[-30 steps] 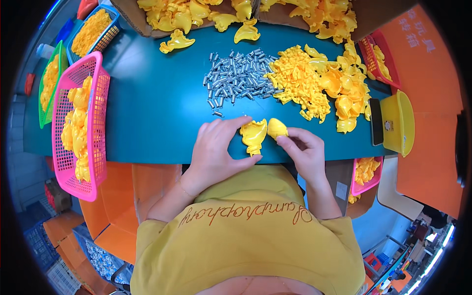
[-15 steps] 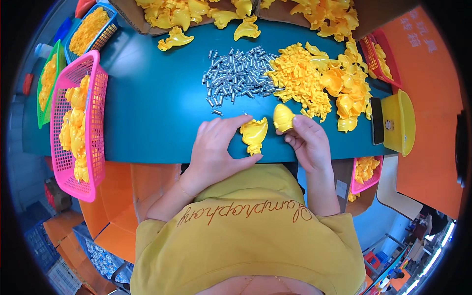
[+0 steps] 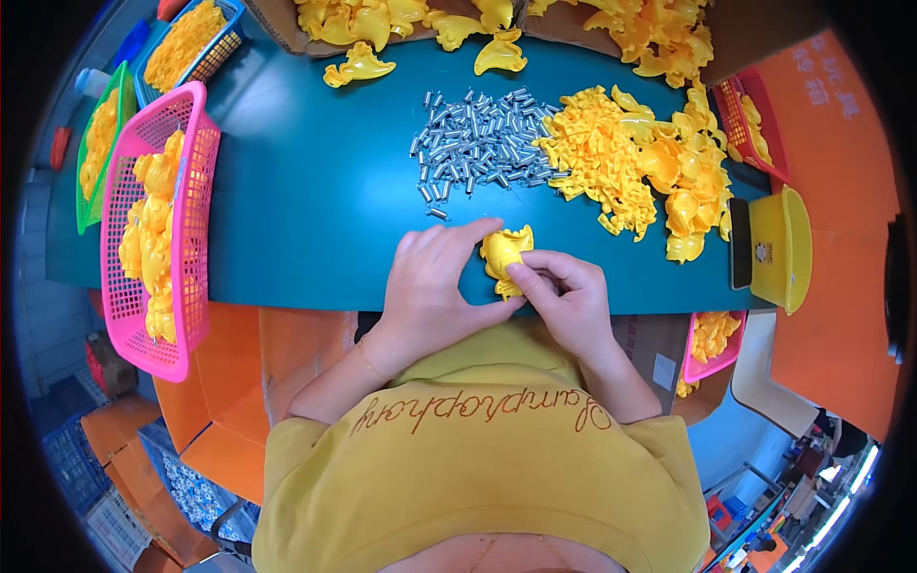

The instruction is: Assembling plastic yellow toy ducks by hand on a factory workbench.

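Near the table's front edge, a yellow plastic shell (image 3: 505,283) with a pointed, jagged outline lies between my hands. My left hand (image 3: 428,275) curves round it, its forefinger at the top and thumb at the bottom. My right hand (image 3: 571,294) is closed, thumb and fingers pinching a small rounded yellow plastic piece (image 3: 503,248) against the shell. The fingers partly hide this piece, so I cannot tell how far it sits inside. Just beyond my hands lies a loose pile of small metal springs (image 3: 482,138).
Small yellow parts (image 3: 602,158) and larger yellow shells (image 3: 693,191) are heaped at right, beside a dark phone (image 3: 739,244) and a yellow bin (image 3: 785,253). A pink basket (image 3: 198,234) of yellow assemblies stands at left. Cardboard boxes (image 3: 755,33) of shells line the back.
My right hand has moved left, bringing the rounded yellow piece from beside the shell onto it. My left hand stays round the shell. The whole view has shifted slightly.
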`<state>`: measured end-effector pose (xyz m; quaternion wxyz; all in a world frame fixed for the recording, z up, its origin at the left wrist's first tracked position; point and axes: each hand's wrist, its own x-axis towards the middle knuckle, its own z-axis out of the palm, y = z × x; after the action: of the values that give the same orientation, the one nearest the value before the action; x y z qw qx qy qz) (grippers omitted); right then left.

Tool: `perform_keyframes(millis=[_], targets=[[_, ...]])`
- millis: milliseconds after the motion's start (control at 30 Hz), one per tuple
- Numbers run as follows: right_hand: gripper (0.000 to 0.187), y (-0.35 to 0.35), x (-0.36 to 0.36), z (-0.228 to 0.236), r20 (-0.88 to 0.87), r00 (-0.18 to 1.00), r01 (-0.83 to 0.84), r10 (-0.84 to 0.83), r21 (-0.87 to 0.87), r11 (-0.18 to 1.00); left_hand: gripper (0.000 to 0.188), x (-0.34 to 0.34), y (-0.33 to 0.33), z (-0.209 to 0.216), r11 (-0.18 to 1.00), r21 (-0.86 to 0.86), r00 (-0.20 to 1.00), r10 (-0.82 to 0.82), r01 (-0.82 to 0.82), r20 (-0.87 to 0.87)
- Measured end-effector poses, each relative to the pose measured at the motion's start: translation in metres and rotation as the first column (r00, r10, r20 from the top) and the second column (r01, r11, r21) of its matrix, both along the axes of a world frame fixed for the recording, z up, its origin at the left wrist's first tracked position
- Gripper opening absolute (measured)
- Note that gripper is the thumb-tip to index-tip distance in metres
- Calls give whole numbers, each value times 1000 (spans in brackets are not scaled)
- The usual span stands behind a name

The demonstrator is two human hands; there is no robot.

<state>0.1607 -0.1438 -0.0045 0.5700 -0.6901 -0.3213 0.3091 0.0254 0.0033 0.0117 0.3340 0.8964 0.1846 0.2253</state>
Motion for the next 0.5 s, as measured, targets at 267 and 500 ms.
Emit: perform_keyframes(millis=[267,500], targets=[[18,0,2,-1,44,999,-30,30,-8,1000,69,1,0,-4,1000,17,998,23,-24,50],[17,6,0,9,-42,999,-13,13,-20,1000,68,1,-2,-3,1000,9,999,21,-21,31]])
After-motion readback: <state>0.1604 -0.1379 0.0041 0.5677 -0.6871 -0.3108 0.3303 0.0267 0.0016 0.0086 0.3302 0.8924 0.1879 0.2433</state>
